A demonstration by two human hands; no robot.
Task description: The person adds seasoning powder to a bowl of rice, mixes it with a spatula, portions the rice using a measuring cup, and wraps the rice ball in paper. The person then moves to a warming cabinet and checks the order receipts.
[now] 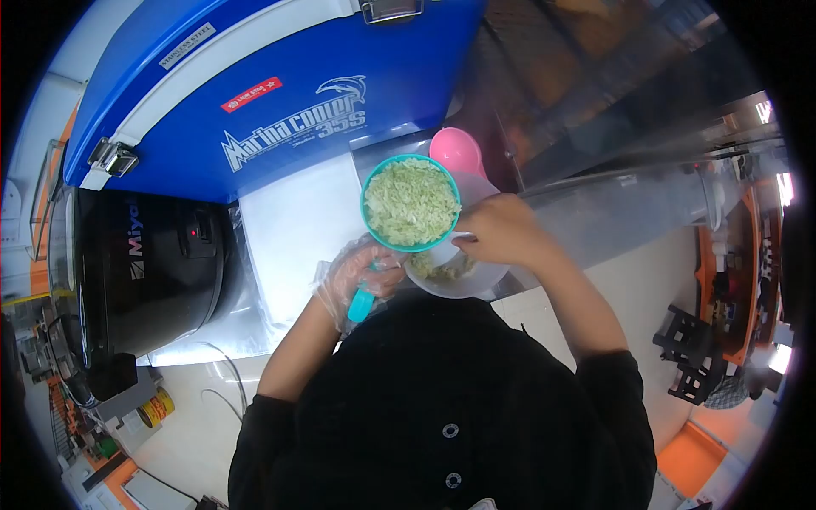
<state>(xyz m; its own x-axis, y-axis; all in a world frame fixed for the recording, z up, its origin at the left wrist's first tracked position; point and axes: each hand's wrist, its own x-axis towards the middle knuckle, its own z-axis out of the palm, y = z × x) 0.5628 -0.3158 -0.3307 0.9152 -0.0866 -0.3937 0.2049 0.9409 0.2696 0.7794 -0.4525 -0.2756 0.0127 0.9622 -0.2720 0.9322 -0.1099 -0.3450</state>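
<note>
My left hand (367,270), in a clear plastic glove, grips the teal handle of a measuring cup (363,304). The cup's round bowl is heaped with shredded cabbage (410,201). Fingers curled together, my right hand (501,231) is bare and close against the cup's right rim; whatever its fingertips hold, if anything, is hidden. Under both hands and partly covered by the cup sits a whitish bowl (484,279), with more shredded cabbage (446,270) inside. A pink scoop or cup (456,150) lies just beyond the teal cup.
A big blue cooler box (289,93) stands at the back. To the left is a black appliance (153,263), beside a white board or sheet (297,229) on the metal counter (208,344). Clear plastic or glass (612,212) extends to the right.
</note>
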